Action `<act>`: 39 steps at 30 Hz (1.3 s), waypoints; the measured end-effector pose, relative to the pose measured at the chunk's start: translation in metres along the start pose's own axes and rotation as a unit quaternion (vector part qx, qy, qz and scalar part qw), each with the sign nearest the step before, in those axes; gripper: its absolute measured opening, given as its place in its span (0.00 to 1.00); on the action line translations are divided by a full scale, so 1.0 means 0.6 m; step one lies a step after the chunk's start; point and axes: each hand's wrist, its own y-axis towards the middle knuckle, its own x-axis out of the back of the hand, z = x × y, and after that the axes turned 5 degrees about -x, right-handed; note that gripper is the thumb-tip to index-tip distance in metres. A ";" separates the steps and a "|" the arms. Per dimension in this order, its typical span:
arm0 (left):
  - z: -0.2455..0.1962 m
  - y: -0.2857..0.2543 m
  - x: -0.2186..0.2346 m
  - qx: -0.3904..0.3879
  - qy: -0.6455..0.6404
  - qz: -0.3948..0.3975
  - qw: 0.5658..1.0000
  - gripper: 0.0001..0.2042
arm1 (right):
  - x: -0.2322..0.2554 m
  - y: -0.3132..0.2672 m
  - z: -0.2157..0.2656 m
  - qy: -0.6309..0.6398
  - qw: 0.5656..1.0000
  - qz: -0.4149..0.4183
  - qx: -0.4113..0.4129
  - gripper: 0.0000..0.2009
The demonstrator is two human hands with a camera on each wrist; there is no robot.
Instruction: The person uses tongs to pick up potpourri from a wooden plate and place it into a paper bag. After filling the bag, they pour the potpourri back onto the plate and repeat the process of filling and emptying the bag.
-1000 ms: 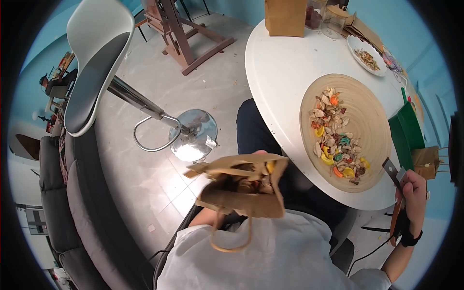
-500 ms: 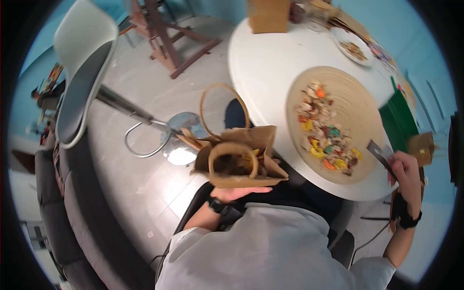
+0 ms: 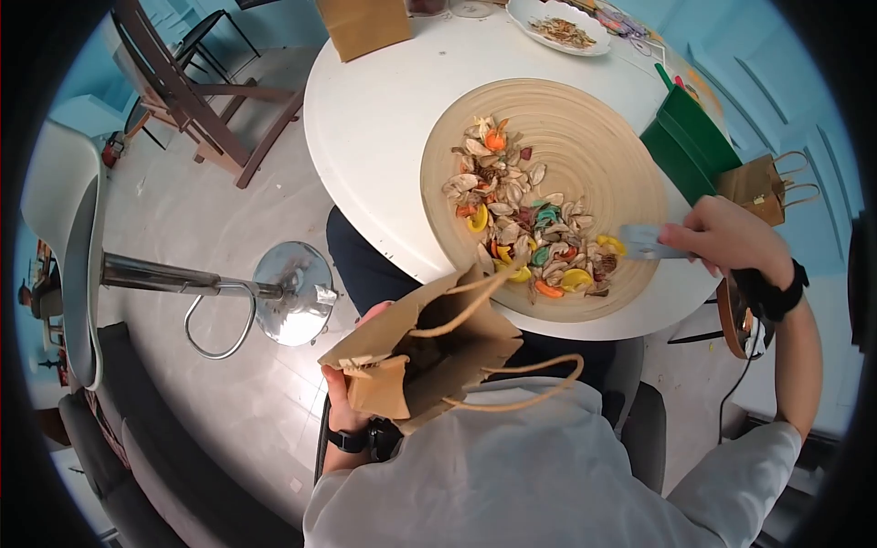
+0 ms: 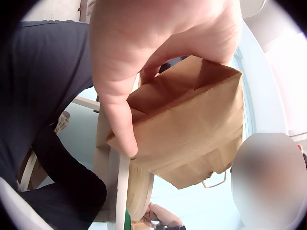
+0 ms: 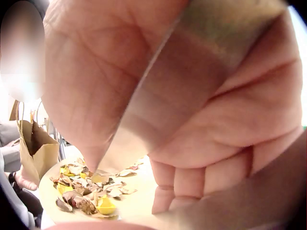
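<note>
My left hand (image 3: 341,404) grips a brown paper bag (image 3: 388,333) near my lap, its open top and two handles tilted right. In the left wrist view the thumb of that hand (image 4: 158,43) presses the bag's side (image 4: 192,127); some fingers are hidden. My right hand (image 3: 735,239) pinches a flat metal blade (image 3: 644,242) above the right part of a round wooden plate (image 3: 607,137). Dried petals (image 3: 512,187) with yellow, orange and teal pieces lie on the plate's left and lower parts. The right wrist view shows the blade (image 5: 158,91) across the palm (image 5: 105,62).
Behind the plate are a standing paper bag (image 3: 365,26) and a white dish (image 3: 594,44) of dried bits. A green container (image 3: 690,146) and a small paper bag (image 3: 754,187) stand right of it. A stool (image 3: 292,292) is at the left.
The view has shifted right. The bag in my left hand has tilted over towards the right, its handles swinging down. My right hand has brought the blade in over the plate.
</note>
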 end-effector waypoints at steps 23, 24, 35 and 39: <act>-0.040 0.011 -0.086 -0.001 0.077 -0.050 0.996 0.46 | -0.045 0.090 0.092 0.136 0.979 -0.017 0.151 0.32; -0.040 0.011 -0.087 -0.001 0.076 -0.050 0.996 0.46 | -0.041 0.086 0.089 0.153 0.979 -0.018 0.136 0.31; -0.042 0.024 -0.117 -0.036 0.059 -0.034 0.997 0.39 | 0.010 0.049 0.072 0.169 0.976 -0.067 0.122 0.30; -0.043 0.021 -0.120 0.041 0.073 -0.110 0.990 0.55 | 0.005 0.022 0.095 0.194 0.970 -0.045 0.138 0.29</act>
